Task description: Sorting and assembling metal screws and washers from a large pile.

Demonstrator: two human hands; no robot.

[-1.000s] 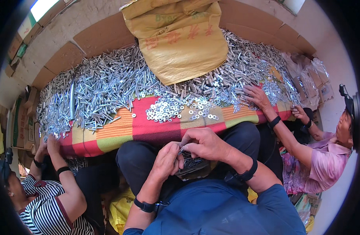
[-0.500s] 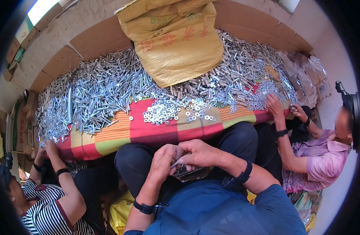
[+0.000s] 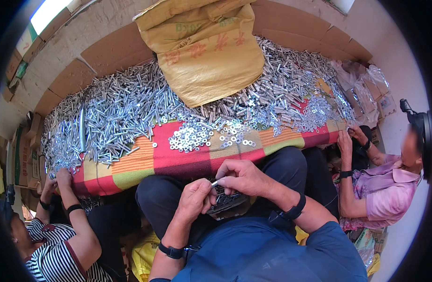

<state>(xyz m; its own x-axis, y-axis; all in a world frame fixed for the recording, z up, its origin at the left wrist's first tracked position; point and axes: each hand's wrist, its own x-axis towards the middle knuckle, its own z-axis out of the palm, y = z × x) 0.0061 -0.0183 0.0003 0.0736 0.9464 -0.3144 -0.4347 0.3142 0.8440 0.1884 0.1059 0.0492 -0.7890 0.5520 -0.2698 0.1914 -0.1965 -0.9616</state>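
Observation:
My left hand (image 3: 195, 199) is closed around a short, shiny metal rod-shaped fastener (image 3: 214, 183), its end sticking out past the thumb. The thumb and fingers of my right hand (image 3: 240, 177) are pinched at that end. Whether it is a bolt or a sleeve is too small to tell. Just below both hands, in my lap, sits an open container (image 3: 229, 212) with dark metal pieces in it. Beyond my knees, loose washers (image 3: 190, 136) lie on a checked blanket (image 3: 178, 157), in front of a large heap of similar metal fasteners (image 3: 117, 113).
A yellow woven sack (image 3: 206, 61) lies over the heap's middle, with cardboard (image 3: 115, 51) behind. Co-workers sit on both sides: a striped shirt (image 3: 68, 244) at left, a pink shirt (image 3: 389, 192) at right, their hands by the blanket's edge. Clear plastic bags (image 3: 368, 87) are far right.
My right hand has shifted slightly up and right, showing the fastener's end and more of the container. The right co-worker's near hand has drawn back from the washers toward their other hand.

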